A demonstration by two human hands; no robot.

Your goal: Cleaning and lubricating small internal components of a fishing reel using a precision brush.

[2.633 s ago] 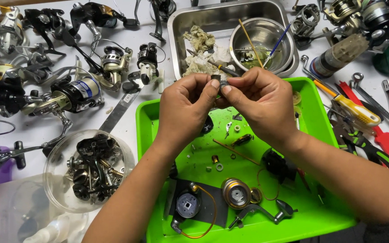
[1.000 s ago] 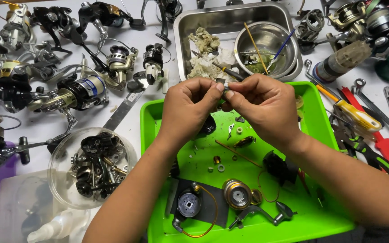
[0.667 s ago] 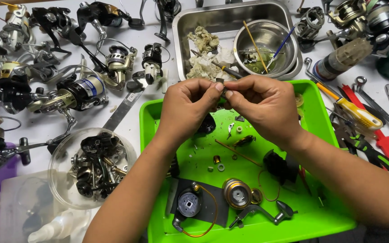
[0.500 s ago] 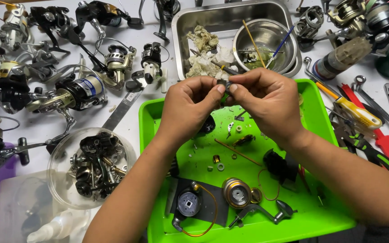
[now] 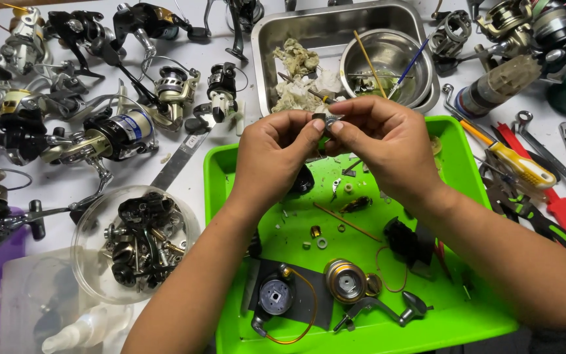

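While both hands meet above the upper edge of the green tray (image 5: 230, 196) at frame centre, the left hand (image 5: 271, 154) and right hand (image 5: 388, 141) each pinch, with closed grip, one small metal part (image 5: 327, 120) between fingertips. Working it well probably calls for steady, light pressure kept over the tray, so dropped pieces stay there. Its long axis seems to run left to right across the frame, though it is too small to tell which way it points.

Hands: left hand (image 5: 275, 154) and right hand (image 5: 381, 141) now sit slightly higher over the green tray (image 5: 492, 314), nearer the steel pan.
Small metal part (image 5: 327, 120): now pinched between both hands' fingertips, turned slightly from before.
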